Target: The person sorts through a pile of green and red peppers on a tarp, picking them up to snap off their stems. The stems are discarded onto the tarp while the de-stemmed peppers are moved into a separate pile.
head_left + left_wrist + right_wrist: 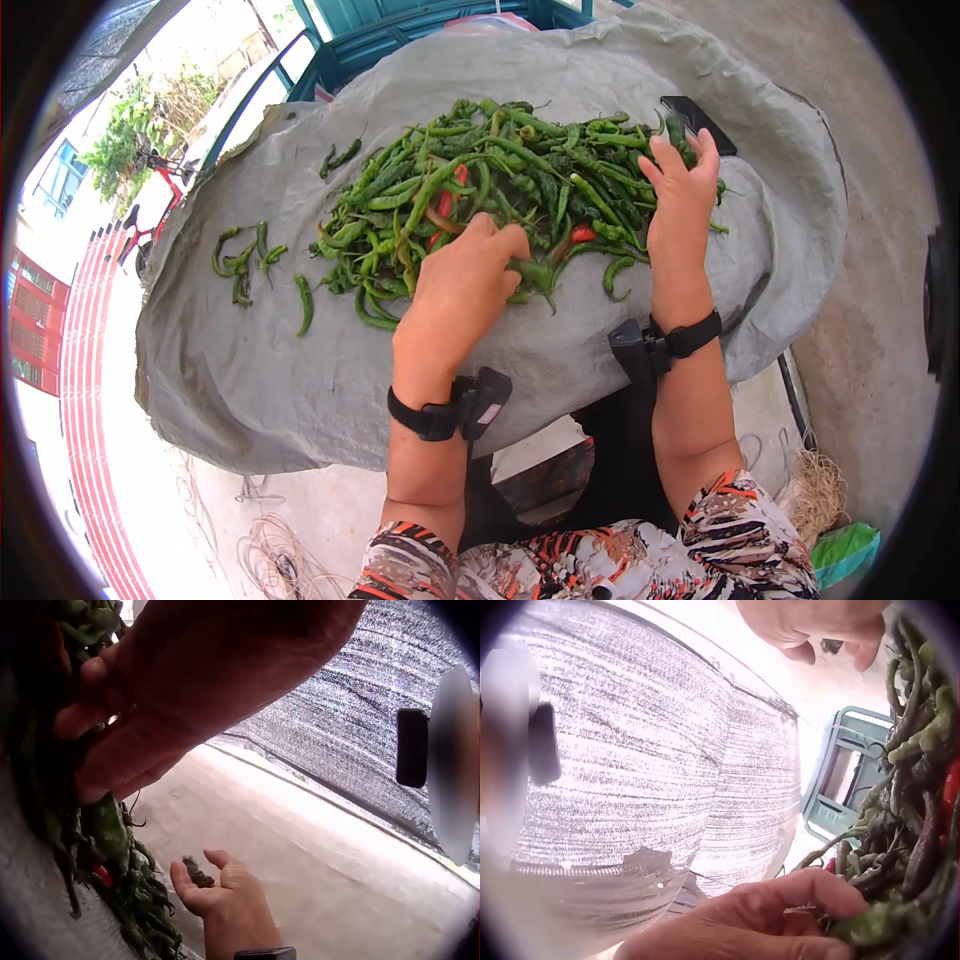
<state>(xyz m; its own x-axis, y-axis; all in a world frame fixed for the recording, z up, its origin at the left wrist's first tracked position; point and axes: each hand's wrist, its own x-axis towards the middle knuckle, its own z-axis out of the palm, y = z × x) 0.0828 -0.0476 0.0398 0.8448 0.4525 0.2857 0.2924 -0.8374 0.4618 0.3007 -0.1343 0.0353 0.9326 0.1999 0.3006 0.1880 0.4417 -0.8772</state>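
A heap of green peppers (400, 200), with a few red ones, lies on a grey sheet. At its near edge the left hand (460, 290) has curled fingers pinching a green pepper (535, 272); in the right wrist view this hand (742, 922) grips it at the lower right. Over the heap's right end is the raised right hand (685, 195), fingers bent and apart around a blurred dark green pepper (678, 132). The left wrist view shows this hand (232, 907) with the pepper (196, 874) between fingers and thumb.
The grey sheet (250, 370) has several loose peppers (240, 262) at left. A black phone (705, 122) lies behind the right hand. Beyond the sheet stands a teal metal frame (400, 30); string (815, 495) lies on the floor at lower right.
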